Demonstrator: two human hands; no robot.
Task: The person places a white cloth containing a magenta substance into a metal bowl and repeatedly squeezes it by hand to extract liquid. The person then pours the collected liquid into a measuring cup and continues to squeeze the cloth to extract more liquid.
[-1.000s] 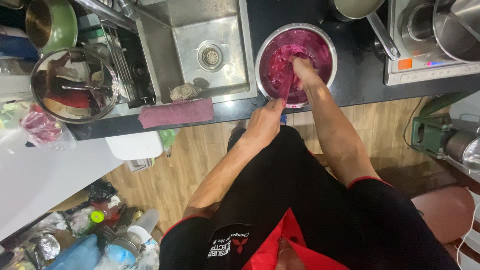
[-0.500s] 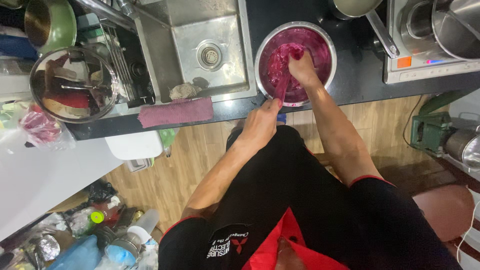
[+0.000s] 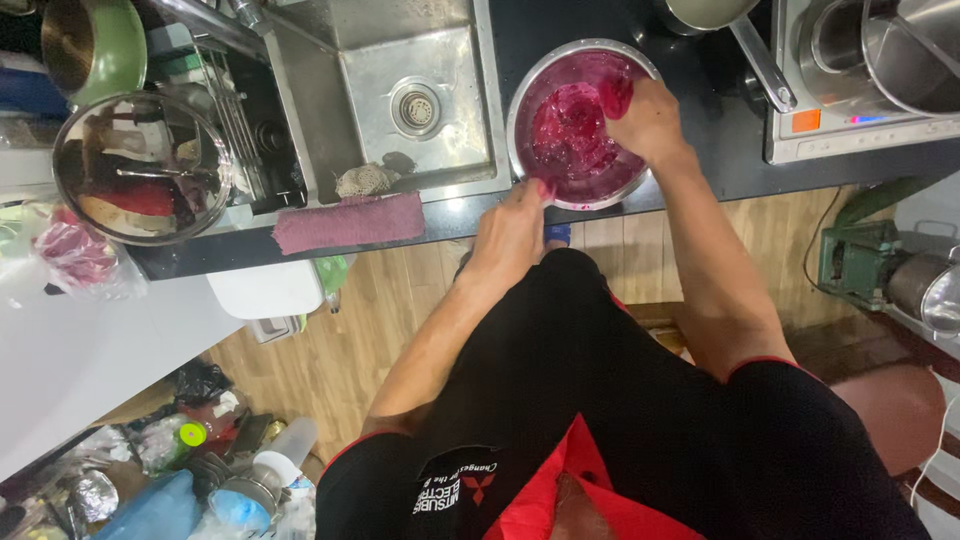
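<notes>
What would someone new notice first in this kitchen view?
The steel bowl of bright magenta pulp on the dark counter, right of the sink. The right hand is inside it; the left hand grips its near rim. A pink cloth lies at the counter edge.

Magenta pulp (image 3: 575,135), steel-grey bowl (image 3: 520,100)

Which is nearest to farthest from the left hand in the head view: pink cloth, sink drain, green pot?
From the left hand, at the rim of the steel bowl:
1. Pink cloth, beside it on the counter edge, toward the sink.
2. Sink drain, in the middle of the sink basin.
3. Green pot, at the far corner past the dish rack.
</notes>
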